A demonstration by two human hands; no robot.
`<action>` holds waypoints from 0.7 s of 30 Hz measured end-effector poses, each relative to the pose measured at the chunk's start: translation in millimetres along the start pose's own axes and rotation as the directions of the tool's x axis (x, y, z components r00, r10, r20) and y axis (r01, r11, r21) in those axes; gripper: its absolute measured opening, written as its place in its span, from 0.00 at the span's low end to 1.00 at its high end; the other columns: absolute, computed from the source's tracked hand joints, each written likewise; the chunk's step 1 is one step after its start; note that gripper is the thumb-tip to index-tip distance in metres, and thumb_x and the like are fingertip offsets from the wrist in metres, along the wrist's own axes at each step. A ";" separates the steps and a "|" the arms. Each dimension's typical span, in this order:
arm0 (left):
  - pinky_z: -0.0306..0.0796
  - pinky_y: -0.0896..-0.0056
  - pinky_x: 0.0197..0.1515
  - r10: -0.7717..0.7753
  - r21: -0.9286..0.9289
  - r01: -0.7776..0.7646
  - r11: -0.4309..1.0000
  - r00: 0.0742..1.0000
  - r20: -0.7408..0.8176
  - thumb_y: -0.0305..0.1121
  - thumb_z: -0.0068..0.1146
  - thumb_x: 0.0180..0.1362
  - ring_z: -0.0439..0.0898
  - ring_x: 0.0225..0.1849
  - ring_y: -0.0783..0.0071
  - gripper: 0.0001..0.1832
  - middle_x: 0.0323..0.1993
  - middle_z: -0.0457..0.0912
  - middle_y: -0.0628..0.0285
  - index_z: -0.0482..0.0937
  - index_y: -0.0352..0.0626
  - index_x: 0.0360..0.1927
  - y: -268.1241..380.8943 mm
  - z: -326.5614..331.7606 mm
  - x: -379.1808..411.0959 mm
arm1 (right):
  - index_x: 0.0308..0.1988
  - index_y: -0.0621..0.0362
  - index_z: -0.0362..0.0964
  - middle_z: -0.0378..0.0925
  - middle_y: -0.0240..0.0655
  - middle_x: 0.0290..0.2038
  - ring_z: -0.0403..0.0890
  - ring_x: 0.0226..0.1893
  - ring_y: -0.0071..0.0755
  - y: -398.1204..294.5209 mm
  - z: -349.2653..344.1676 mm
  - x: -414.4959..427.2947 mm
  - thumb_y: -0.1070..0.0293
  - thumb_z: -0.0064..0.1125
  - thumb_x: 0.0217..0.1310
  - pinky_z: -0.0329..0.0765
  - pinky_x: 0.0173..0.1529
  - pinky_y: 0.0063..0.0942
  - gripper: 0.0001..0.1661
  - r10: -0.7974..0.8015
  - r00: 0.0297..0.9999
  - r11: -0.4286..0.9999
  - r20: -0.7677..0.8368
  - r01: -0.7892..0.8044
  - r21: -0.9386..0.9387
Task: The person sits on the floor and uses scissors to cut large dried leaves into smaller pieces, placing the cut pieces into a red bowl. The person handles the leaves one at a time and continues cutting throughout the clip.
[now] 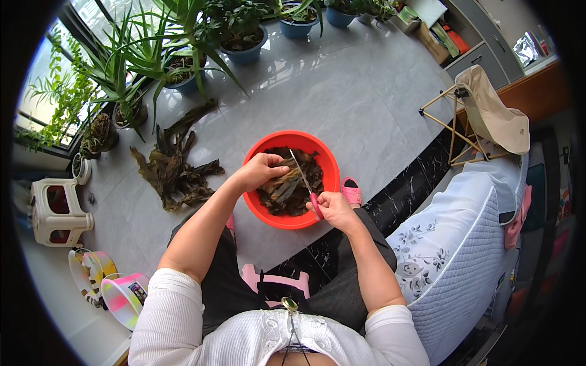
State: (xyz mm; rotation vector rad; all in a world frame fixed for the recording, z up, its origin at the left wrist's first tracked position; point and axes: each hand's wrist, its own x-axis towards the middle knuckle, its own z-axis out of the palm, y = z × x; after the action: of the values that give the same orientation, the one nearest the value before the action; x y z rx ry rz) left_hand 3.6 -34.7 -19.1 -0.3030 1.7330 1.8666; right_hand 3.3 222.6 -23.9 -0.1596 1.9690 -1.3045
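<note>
My left hand point(262, 173) pinches a brown strip of dried, kelp-like leaf point(289, 164) between thumb and fingers, over the left part of a red plastic basin point(330, 158). In my right hand point(338, 209) is a pair of scissors point(301, 169) with red handles, its blades pointing up and away across the basin. The blades look nearly closed, close to the strip. Dark brown cut pieces point(286, 201) lie heaped inside the basin. To the left on the tiled floor spreads a loose pile of longer dried strips point(171, 169).
Potted plants point(242, 45) line the window side. At left stand a white plastic stool point(62, 212) and two colourful buckets point(123, 297). A bed with a pale quilted cover point(451, 256) and a folding chair point(496, 114) are at right. Part of a pink stool point(274, 281) shows beneath me.
</note>
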 end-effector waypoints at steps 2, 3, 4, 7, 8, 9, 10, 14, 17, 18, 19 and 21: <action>0.71 0.82 0.34 0.006 -0.050 -0.006 0.999 1.000 -0.014 0.36 0.53 0.63 0.74 0.32 0.88 0.09 0.31 0.77 0.72 0.77 0.43 0.39 -2.5 1.2 2.1 | 0.26 0.66 0.73 0.77 0.35 0.21 0.75 0.23 0.21 9.6 -1.2 2.0 0.55 0.68 0.52 0.71 0.28 0.22 0.23 0.011 1.000 1.000 0.004 -0.010 -0.007; 0.71 0.81 0.35 0.010 -0.073 -0.012 0.997 1.000 -0.027 0.36 0.52 0.64 0.74 0.32 0.87 0.09 0.32 0.77 0.71 0.77 0.43 0.40 -3.6 -0.1 2.4 | 0.27 0.66 0.73 0.77 0.35 0.22 0.75 0.23 0.21 7.9 -0.1 3.3 0.54 0.68 0.52 0.71 0.29 0.22 0.23 0.011 1.000 1.000 0.010 -0.011 -0.010; 0.72 0.80 0.35 0.011 -0.159 -0.023 0.987 0.997 -0.075 0.37 0.51 0.64 0.74 0.32 0.86 0.10 0.32 0.77 0.71 0.77 0.42 0.40 -6.4 -1.5 4.2 | 0.28 0.66 0.73 0.78 0.36 0.23 0.76 0.24 0.22 6.0 0.3 3.8 0.55 0.67 0.53 0.72 0.30 0.22 0.22 0.014 1.000 0.999 -0.013 -0.014 -0.040; 0.74 0.78 0.38 0.003 -0.376 -0.080 0.923 0.980 -0.199 0.36 0.49 0.65 0.75 0.34 0.83 0.10 0.34 0.78 0.69 0.76 0.41 0.40 -10.5 -6.2 9.4 | 0.30 0.67 0.71 0.79 0.37 0.26 0.78 0.28 0.23 -1.5 0.1 3.4 0.58 0.64 0.56 0.73 0.33 0.21 0.20 -0.012 0.998 1.000 -0.063 0.011 -0.017; 0.73 0.77 0.39 0.001 -0.424 -0.101 0.900 0.973 -0.230 0.35 0.48 0.65 0.76 0.35 0.83 0.09 0.35 0.78 0.68 0.76 0.41 0.40 -10.4 -8.4 10.7 | 0.31 0.67 0.71 0.79 0.38 0.26 0.78 0.29 0.23 -1.9 -1.3 2.7 0.59 0.63 0.57 0.73 0.33 0.21 0.20 -0.041 0.997 0.997 -0.067 0.045 0.064; 0.73 0.77 0.40 -0.004 -0.472 -0.123 0.873 0.966 -0.259 0.34 0.48 0.65 0.76 0.35 0.82 0.09 0.37 0.78 0.68 0.75 0.41 0.41 -8.2 -9.1 11.0 | 0.32 0.68 0.70 0.80 0.38 0.27 0.79 0.30 0.23 -2.6 -2.6 1.4 0.60 0.62 0.58 0.73 0.34 0.21 0.19 -0.068 0.995 0.986 -0.074 0.078 0.144; 0.74 0.78 0.40 0.001 -0.484 -0.142 0.863 0.960 -0.280 0.33 0.49 0.64 0.78 0.35 0.81 0.08 0.37 0.79 0.67 0.75 0.40 0.40 -6.3 -10.9 10.1 | 0.31 0.68 0.69 0.80 0.38 0.27 0.80 0.30 0.23 -3.9 -3.2 0.6 0.63 0.59 0.60 0.74 0.34 0.20 0.16 -0.083 0.994 0.985 -0.075 0.093 0.143; 0.72 0.82 0.36 0.049 -0.468 -0.243 0.850 0.920 -0.389 0.32 0.51 0.63 0.77 0.32 0.83 0.06 0.35 0.79 0.69 0.76 0.43 0.39 -4.7 -13.5 9.5 | 0.30 0.66 0.69 0.78 0.37 0.26 0.77 0.27 0.21 -11.3 -3.5 -2.7 0.62 0.59 0.60 0.73 0.31 0.20 0.17 -0.096 0.995 0.995 -0.021 0.096 0.011; 0.68 0.85 0.33 0.081 -0.465 -0.277 0.841 0.914 -0.397 0.33 0.53 0.63 0.75 0.32 0.87 0.04 0.34 0.79 0.73 0.77 0.46 0.38 -9.4 -19.8 11.9 | 0.30 0.65 0.69 0.76 0.35 0.24 0.75 0.24 0.20 -13.7 -1.7 -5.4 0.60 0.61 0.59 0.71 0.29 0.21 0.17 -0.121 0.992 0.991 0.038 0.119 0.054; 0.68 0.86 0.32 0.095 -0.472 -0.290 0.833 0.914 -0.394 0.33 0.53 0.62 0.75 0.32 0.87 0.04 0.34 0.79 0.73 0.77 0.47 0.38 -8.2 -19.8 11.2 | 0.30 0.65 0.68 0.76 0.34 0.23 0.74 0.23 0.20 -17.6 -0.6 -8.0 0.60 0.61 0.59 0.71 0.28 0.21 0.17 -0.130 0.989 0.987 0.067 0.123 0.108; 0.67 0.86 0.32 0.108 -0.479 -0.303 0.824 0.914 -0.392 0.32 0.53 0.62 0.75 0.32 0.88 0.04 0.34 0.79 0.74 0.77 0.47 0.38 -7.0 -20.0 11.0 | 0.30 0.64 0.68 0.75 0.33 0.23 0.73 0.23 0.20 -20.7 0.7 -10.2 0.60 0.61 0.59 0.70 0.28 0.20 0.17 -0.141 0.985 0.979 0.095 0.125 0.161; 0.67 0.85 0.32 0.154 -0.516 -0.336 0.788 0.919 -0.363 0.32 0.53 0.62 0.75 0.32 0.87 0.05 0.35 0.79 0.74 0.76 0.47 0.40 -7.4 -22.8 13.3 | 0.30 0.64 0.67 0.72 0.30 0.22 0.72 0.22 0.19 -23.1 3.2 -13.0 0.62 0.59 0.60 0.70 0.28 0.20 0.16 -0.168 0.973 0.961 0.157 0.127 0.246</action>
State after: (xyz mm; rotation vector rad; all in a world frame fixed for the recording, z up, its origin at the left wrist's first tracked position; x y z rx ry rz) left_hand -7.9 -53.5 -35.5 -0.6492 1.3929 2.6456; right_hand 7.9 215.6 1.4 -0.3020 1.6651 -1.5532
